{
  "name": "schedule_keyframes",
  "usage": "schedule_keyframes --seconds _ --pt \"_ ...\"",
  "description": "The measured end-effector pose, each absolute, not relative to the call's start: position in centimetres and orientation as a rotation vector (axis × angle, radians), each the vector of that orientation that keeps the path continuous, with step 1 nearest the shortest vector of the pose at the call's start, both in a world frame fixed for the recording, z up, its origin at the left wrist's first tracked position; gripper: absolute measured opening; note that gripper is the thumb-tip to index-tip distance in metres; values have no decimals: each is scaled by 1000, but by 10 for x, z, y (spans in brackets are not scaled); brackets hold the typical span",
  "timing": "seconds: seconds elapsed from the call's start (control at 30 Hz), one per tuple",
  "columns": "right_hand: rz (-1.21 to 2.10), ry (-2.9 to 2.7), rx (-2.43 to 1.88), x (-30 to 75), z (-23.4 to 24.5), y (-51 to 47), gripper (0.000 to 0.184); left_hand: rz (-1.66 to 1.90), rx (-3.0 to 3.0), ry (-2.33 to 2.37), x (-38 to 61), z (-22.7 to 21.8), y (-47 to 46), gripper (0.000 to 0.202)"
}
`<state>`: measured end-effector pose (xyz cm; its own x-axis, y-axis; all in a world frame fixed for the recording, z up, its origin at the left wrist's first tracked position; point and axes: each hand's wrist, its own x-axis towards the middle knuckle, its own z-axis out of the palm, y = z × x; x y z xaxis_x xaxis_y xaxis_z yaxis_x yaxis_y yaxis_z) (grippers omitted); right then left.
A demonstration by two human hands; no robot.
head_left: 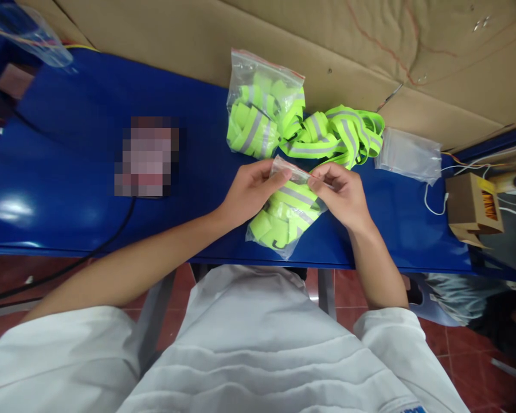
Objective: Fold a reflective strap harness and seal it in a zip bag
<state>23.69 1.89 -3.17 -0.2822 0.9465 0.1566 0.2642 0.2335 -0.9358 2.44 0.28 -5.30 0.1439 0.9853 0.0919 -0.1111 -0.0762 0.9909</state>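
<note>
Both my hands pinch the top edge of a clear zip bag (286,221) that holds folded neon-yellow reflective straps with grey stripes. My left hand (255,189) grips the bag's upper left corner between thumb and fingers. At the red-edged zip strip, my right hand (339,192) has thumb and forefinger closed on the right side. A black hook shows through the plastic near the bottom. Just beyond, a larger zip bag (264,106) full of the same straps leans toward the back. Beside it lies a loose pile of reflective straps (344,135).
A stack of flat clear bags (408,155) lies right of the straps on the blue table (81,223). Farther right stand a small cardboard box (473,201) and white cables. A blurred-out object with a black cable (120,229) is at left. Brown cardboard (309,34) lines the back.
</note>
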Motion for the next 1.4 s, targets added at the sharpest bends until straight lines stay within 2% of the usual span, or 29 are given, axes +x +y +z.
schedule_keyframes --seconds 0.57,0.7,1.0,1.4 --pt "995 -1886 -1121 244 -30 18 34 1113 1386 1009 28 -62 -2 43" --pt "971 -1945 -1147 246 -28 18 38 1089 1414 1013 29 -65 -2 42" --pt "1078 -1972 -1144 246 -29 18 41 980 1431 948 31 -62 -3 49" --pt "1257 -1889 -1052 241 -38 15 34 761 1459 830 29 -65 2 55"
